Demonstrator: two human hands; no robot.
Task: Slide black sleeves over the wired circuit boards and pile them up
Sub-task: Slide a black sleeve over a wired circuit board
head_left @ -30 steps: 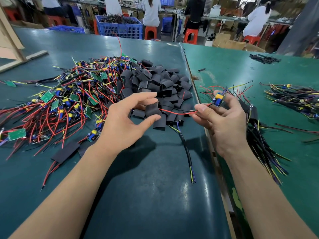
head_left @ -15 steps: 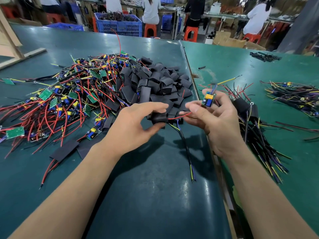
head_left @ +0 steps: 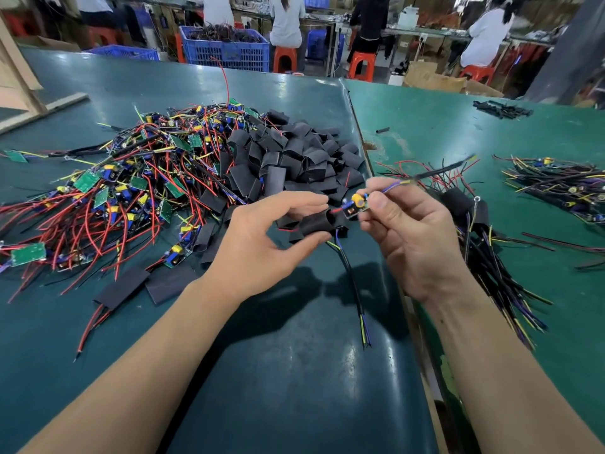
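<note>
Circuit board (head_left: 356,208), small, with yellow and blue components, pinched between right hand (head_left: 412,234) thumb and fingertips above the table seam; purple-yellow lead trails off blurred to the right. Red wire runs from it into a black sleeve (head_left: 316,224), a matte flattened tube with open mouth, gripped by left hand (head_left: 258,244) between thumb and curled fingers. Behind: heap of loose sleeves (head_left: 294,158), tangle of bare boards (head_left: 124,198) on glossy teal table (head_left: 294,371); sleeved pile (head_left: 484,244) right.

We see a black sleeve (head_left: 316,224) held level, its open end facing a small wired circuit board (head_left: 355,206) just beside it.
</note>
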